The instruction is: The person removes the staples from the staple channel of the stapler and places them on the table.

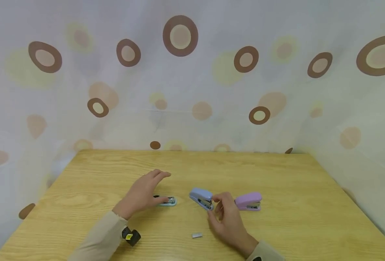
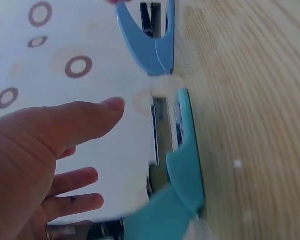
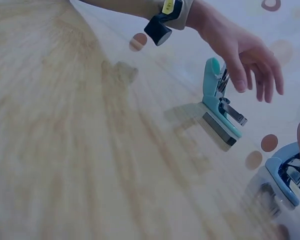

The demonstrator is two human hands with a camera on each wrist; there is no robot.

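My left hand [image 1: 143, 192] hovers by a teal stapler [image 2: 190, 175], fingers spread and holding nothing; the thumb overlaps the stapler in the head view. This stapler's top is swung up, showing its metal channel. My right hand [image 1: 227, 219] pinches the front end of a light blue stapler [image 1: 201, 194] between thumb and index finger, the other fingers curled. The blue stapler's top stands raised from its base. Just right of that hand lies a purple stapler [image 1: 249, 201], its left end partly hidden by the hand.
A small grey strip of staples [image 1: 197, 235] lies on the wood-grain table [image 1: 293, 232], nearer me than the staplers. Behind the table hangs a white cloth [image 1: 179, 83] with brown ring patterns. A black wrist camera [image 1: 132, 236] sits on my left cuff.
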